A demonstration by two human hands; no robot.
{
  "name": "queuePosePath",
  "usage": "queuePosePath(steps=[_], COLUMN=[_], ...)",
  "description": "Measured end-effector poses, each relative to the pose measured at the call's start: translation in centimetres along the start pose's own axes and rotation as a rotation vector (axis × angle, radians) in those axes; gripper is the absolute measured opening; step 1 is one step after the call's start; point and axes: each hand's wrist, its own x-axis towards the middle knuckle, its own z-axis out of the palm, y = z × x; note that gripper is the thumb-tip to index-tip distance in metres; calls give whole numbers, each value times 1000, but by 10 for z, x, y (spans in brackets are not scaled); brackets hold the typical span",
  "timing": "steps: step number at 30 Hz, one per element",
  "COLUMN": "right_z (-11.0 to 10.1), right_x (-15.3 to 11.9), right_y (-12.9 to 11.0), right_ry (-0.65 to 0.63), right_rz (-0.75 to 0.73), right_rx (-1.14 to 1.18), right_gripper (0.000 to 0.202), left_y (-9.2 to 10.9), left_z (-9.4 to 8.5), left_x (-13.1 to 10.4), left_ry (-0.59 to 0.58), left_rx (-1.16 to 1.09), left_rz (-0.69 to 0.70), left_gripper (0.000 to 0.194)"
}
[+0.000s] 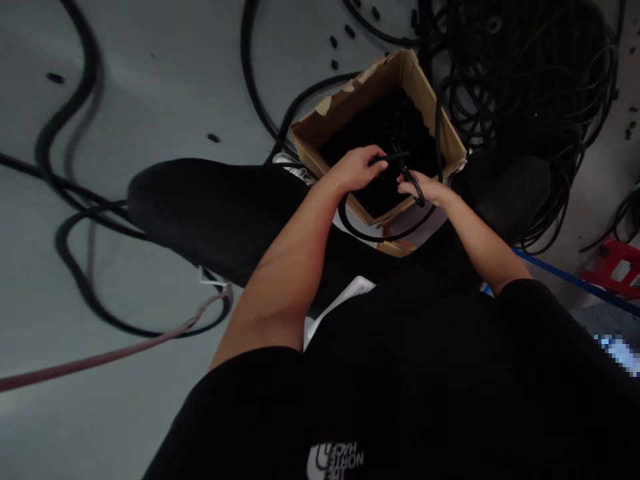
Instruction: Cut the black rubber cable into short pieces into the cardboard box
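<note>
Over a cardboard box (424,93) between my legs, my left hand (361,168) pinches a black rubber hose (395,157). The hose end sticks out to the right of the fingers. My right hand (425,187) is closed on the black handles of a pair of scissors (418,192). The blades point up and away and meet or cross the hose near its end; whether they touch it is hard to tell in the dark. Small dark pieces (350,137) lie inside the box. A loop of hose hangs below my hands, in front of the box.
A big heap of coiled black hose (530,87) lies at the upper right. Short black pieces (213,138) are scattered on the grey floor. More hose (45,130) winds along the left, near a reddish strap (105,360). Something red (613,267) stands at the right.
</note>
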Motion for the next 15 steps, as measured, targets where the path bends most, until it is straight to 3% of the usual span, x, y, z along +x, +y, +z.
queuePosePath(steps=[8, 15], right_z=[3, 2], right_x=[-4, -3], right_y=[-8, -9], right_ry=[20, 10], right_rz=[18, 2], right_rx=[7, 65], right_gripper=[28, 42], left_y=[14, 0], left_z=[-3, 0], left_x=[-5, 2], left_ry=[-25, -48], left_rx=[22, 42], left_rz=[-35, 51], left_gripper=[39, 41])
